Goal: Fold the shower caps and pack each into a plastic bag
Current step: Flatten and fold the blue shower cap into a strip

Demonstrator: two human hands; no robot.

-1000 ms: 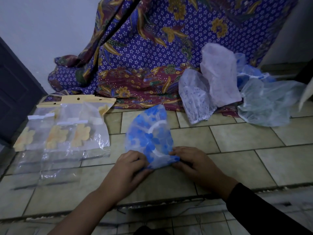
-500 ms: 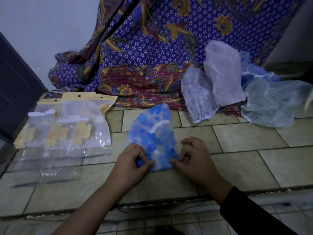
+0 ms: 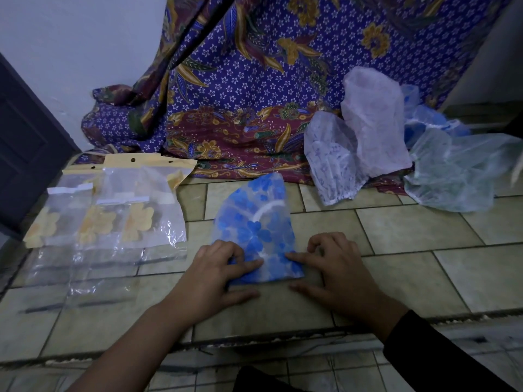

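A folded shower cap [image 3: 256, 222], clear with blue flowers, lies flat on the tiled ledge [image 3: 410, 230] as a wedge with its point away from me. My left hand [image 3: 215, 274] rests on its lower left corner, fingers laid over the plastic and thumb on the tile below. My right hand [image 3: 336, 267] presses the lower right corner with its index finger; its other fingers are curled and its thumb lies on the tile. Several clear plastic bags [image 3: 113, 216] with yellow flower prints and yellow headers lie spread to the left.
A pile of loose shower caps, white [image 3: 334, 162], pinkish [image 3: 373, 123] and pale blue [image 3: 458, 171], sits at the back right. A purple batik cloth [image 3: 254, 80] hangs behind. A dark door [image 3: 25, 148] is at the left. The ledge drops off near me.
Both hands have let go of their pinch on the cap's lower corners and now lie flatter on it, thumbs spread onto the tile. The cap lies flatter.
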